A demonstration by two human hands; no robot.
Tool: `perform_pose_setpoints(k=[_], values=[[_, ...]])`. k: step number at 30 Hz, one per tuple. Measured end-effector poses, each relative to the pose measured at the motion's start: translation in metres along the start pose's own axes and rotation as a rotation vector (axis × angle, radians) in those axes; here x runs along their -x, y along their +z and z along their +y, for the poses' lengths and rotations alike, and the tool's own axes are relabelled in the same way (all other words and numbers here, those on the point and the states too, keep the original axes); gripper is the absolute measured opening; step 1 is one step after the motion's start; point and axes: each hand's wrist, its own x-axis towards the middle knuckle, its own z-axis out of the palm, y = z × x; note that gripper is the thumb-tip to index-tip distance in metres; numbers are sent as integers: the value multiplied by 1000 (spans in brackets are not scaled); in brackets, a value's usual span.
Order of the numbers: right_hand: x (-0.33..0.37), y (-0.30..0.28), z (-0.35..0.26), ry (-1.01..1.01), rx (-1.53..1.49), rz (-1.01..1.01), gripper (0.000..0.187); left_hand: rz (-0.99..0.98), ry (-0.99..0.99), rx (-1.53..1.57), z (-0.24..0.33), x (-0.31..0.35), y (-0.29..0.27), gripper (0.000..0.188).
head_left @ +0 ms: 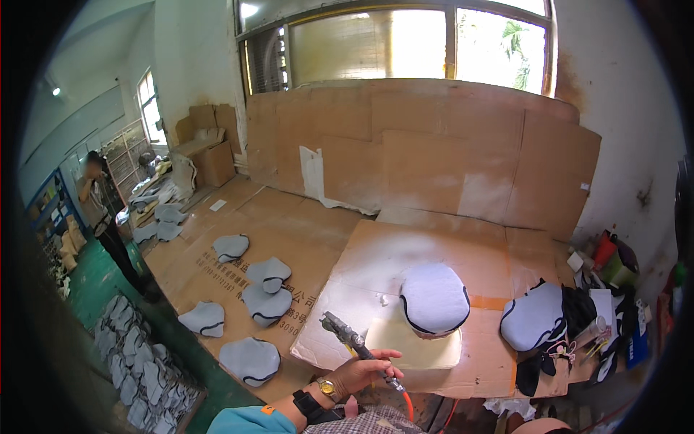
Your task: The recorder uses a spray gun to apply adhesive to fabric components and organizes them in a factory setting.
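Note:
In my left hand [361, 374] is a metal spray gun [345, 333], its head pointing up and left. A hose [409, 405] runs from its lower end, and some of my fingers stretch out past the handle. To the right of the gun, a light grey fabric pad [435, 296] with black edging lies over a cream foam slab [383, 343]. Farther right sits a stack of similar grey pads [533, 318]. At the lower edge a rounded bare patch may be my right hand; no fingers show there.
Several grey pads [249, 359] lie spread over the cardboard-covered table [210, 271] at left. Cardboard sheets [434, 145] stand behind. Black fabric, scissors and small items crowd the right corner. A heap of pads [141, 362] rests low at left; another person [108, 210] stands beyond.

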Motion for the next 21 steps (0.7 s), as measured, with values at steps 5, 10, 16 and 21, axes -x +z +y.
perform_pose_setpoints(k=[5,10,16,21], values=[[10,-15,7,105,-167,-150,19,53,60,26,5,8,-6,39],[15,-17,13,214,-340,-342,20,38,84,42,4,14,-8,40],[-4,-15,-4,370,-468,-705,21,-34,69,-85,-1,17,-8,40],[145,10,39,1426,458,-404,49,-124,-1,-492,-4,8,22,32]])
